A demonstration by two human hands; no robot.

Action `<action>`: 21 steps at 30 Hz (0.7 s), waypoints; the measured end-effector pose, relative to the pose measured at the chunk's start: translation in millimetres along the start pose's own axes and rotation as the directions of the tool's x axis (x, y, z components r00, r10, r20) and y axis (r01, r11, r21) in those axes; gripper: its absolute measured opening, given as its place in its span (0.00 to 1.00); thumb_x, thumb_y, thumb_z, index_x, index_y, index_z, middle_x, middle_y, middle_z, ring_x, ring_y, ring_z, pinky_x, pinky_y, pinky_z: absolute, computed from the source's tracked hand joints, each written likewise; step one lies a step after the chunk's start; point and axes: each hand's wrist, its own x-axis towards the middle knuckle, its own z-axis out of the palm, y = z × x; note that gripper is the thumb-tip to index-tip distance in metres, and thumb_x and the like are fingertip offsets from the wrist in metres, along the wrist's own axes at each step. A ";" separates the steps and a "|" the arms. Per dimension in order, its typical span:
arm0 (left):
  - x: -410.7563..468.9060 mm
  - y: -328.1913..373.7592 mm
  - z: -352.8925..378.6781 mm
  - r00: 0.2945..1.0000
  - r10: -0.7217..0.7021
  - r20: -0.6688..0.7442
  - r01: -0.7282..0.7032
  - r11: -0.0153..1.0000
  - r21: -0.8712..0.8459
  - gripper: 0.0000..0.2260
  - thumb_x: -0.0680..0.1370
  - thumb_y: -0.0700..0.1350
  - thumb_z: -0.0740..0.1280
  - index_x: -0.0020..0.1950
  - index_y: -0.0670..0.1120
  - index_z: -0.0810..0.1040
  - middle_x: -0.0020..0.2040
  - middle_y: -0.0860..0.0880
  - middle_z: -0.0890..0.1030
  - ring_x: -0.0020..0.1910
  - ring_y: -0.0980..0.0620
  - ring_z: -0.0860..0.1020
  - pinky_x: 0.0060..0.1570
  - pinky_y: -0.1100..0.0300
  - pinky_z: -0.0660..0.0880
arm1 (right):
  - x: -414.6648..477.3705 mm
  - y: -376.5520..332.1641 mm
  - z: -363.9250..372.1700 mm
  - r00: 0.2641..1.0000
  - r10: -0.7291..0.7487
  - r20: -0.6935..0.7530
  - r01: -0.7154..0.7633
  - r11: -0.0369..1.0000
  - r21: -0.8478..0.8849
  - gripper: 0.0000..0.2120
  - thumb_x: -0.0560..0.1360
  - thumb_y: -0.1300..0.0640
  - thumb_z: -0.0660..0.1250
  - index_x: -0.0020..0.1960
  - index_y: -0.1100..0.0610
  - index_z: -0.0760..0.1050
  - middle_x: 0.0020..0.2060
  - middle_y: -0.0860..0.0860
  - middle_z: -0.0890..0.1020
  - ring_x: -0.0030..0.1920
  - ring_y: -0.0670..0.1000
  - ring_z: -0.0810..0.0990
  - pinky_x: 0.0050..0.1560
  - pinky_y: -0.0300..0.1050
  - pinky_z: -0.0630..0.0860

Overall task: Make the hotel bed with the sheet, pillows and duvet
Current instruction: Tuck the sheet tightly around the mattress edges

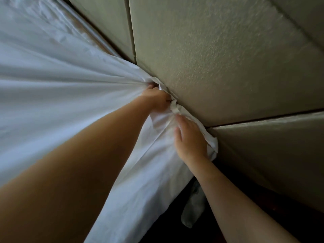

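Note:
A white sheet [52, 81] covers the mattress and is pulled into taut folds that run toward the bed's corner by the padded headboard [219, 58]. My left hand [156, 99] grips a bunch of the sheet at that corner, right against the headboard. My right hand [190, 141] lies with straight fingers on the sheet's crumpled edge just below, pressing it toward the gap between mattress and headboard. The fingertips of the left hand are hidden in the cloth.
The headboard is made of several beige padded panels [280, 146] with dark seams. Below the bed's side lies a dark floor [245, 216]. A pale sock-clad foot [192, 209] shows there beside the hanging sheet.

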 end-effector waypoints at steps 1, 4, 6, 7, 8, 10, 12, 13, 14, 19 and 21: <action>0.3 -1.7 -2.4 1.000 0.012 -0.008 -0.012 1.000 0.019 0.17 0.82 0.51 0.53 0.66 0.52 0.75 0.64 0.50 0.77 0.66 0.44 0.69 0.71 0.53 0.56 | 0.4 -1.5 5.6 1.000 -0.022 -0.005 0.022 0.997 -0.068 0.27 0.78 0.49 0.50 0.77 0.51 0.61 0.76 0.51 0.63 0.76 0.51 0.59 0.75 0.50 0.58; 1.2 -0.8 -4.2 1.000 0.009 0.014 -0.011 0.991 0.134 0.18 0.83 0.52 0.51 0.67 0.52 0.74 0.66 0.49 0.75 0.68 0.45 0.69 0.71 0.52 0.56 | 1.0 -6.0 11.6 0.995 -0.048 -0.086 0.027 0.973 -0.231 0.25 0.78 0.51 0.54 0.75 0.50 0.64 0.77 0.53 0.61 0.76 0.53 0.58 0.74 0.52 0.56; 5.8 2.2 -2.3 0.996 -0.031 0.083 0.014 0.981 0.196 0.19 0.83 0.53 0.50 0.68 0.51 0.73 0.69 0.49 0.73 0.71 0.45 0.66 0.72 0.50 0.55 | 4.1 -11.7 8.0 0.970 -0.139 -0.200 0.089 0.967 -0.240 0.22 0.75 0.54 0.54 0.66 0.52 0.75 0.67 0.54 0.73 0.66 0.56 0.72 0.66 0.53 0.67; 9.6 2.8 -1.6 0.992 -0.057 0.110 0.034 0.978 0.205 0.20 0.83 0.54 0.50 0.70 0.51 0.72 0.70 0.49 0.71 0.72 0.45 0.64 0.73 0.49 0.54 | 6.4 -12.4 8.1 0.955 -0.191 -0.228 0.137 0.963 -0.232 0.22 0.73 0.55 0.53 0.62 0.54 0.77 0.61 0.54 0.77 0.60 0.57 0.76 0.60 0.53 0.71; 12.5 2.4 -1.4 0.988 -0.078 0.129 0.052 0.979 0.197 0.21 0.82 0.55 0.50 0.71 0.51 0.71 0.71 0.49 0.70 0.73 0.45 0.62 0.73 0.49 0.53 | 8.3 -12.8 8.7 0.953 -0.207 -0.220 0.158 0.962 -0.224 0.22 0.73 0.55 0.52 0.62 0.56 0.78 0.59 0.54 0.78 0.57 0.57 0.78 0.56 0.52 0.73; 16.0 0.2 -2.9 0.985 -0.084 0.152 0.057 0.983 0.174 0.21 0.82 0.55 0.49 0.71 0.52 0.69 0.73 0.50 0.68 0.74 0.46 0.61 0.74 0.49 0.53 | 9.1 -12.5 10.9 0.987 -0.072 -0.142 0.043 0.979 -0.198 0.25 0.76 0.53 0.50 0.68 0.57 0.73 0.64 0.55 0.76 0.62 0.57 0.75 0.60 0.52 0.72; 15.8 -1.8 -4.8 0.983 -0.067 0.171 0.041 0.987 0.155 0.21 0.81 0.54 0.49 0.72 0.53 0.69 0.73 0.52 0.67 0.75 0.47 0.60 0.74 0.50 0.52 | 14.3 -9.4 11.1 0.990 0.124 -0.069 -0.133 0.980 -0.147 0.25 0.79 0.50 0.50 0.73 0.57 0.66 0.69 0.55 0.72 0.67 0.57 0.71 0.66 0.51 0.67; 14.3 -2.1 -5.8 0.984 -0.055 0.172 0.029 0.988 0.149 0.21 0.81 0.54 0.49 0.72 0.54 0.68 0.73 0.53 0.67 0.75 0.48 0.59 0.74 0.50 0.51 | 20.0 -6.9 9.8 0.982 0.190 -0.024 -0.191 0.973 -0.131 0.24 0.80 0.49 0.50 0.73 0.57 0.66 0.69 0.56 0.72 0.67 0.57 0.71 0.66 0.50 0.67; 13.1 -2.4 -6.4 0.985 -0.040 0.167 0.015 0.989 0.150 0.21 0.81 0.54 0.49 0.72 0.54 0.68 0.73 0.54 0.67 0.75 0.48 0.59 0.75 0.51 0.50 | 26.3 -5.6 6.5 0.972 0.235 0.022 -0.231 0.965 -0.126 0.23 0.81 0.48 0.50 0.71 0.57 0.67 0.67 0.57 0.73 0.65 0.58 0.73 0.63 0.50 0.68; 18.8 -2.6 -4.9 0.981 -0.030 0.190 -0.003 0.986 0.169 0.23 0.81 0.57 0.48 0.71 0.52 0.70 0.71 0.51 0.70 0.73 0.47 0.63 0.73 0.49 0.57 | 56.3 -7.1 -9.5 0.904 0.366 0.222 -0.357 0.931 -0.083 0.21 0.83 0.52 0.46 0.60 0.60 0.74 0.59 0.60 0.78 0.59 0.61 0.77 0.55 0.50 0.72; 22.6 -1.2 -3.4 0.981 -0.036 0.193 0.006 0.988 0.153 0.24 0.81 0.57 0.48 0.72 0.51 0.69 0.71 0.50 0.70 0.73 0.46 0.64 0.72 0.49 0.59 | 62.7 -8.5 -8.9 0.876 0.378 0.299 -0.378 0.924 -0.060 0.18 0.82 0.59 0.46 0.63 0.63 0.71 0.62 0.62 0.75 0.62 0.61 0.74 0.59 0.53 0.71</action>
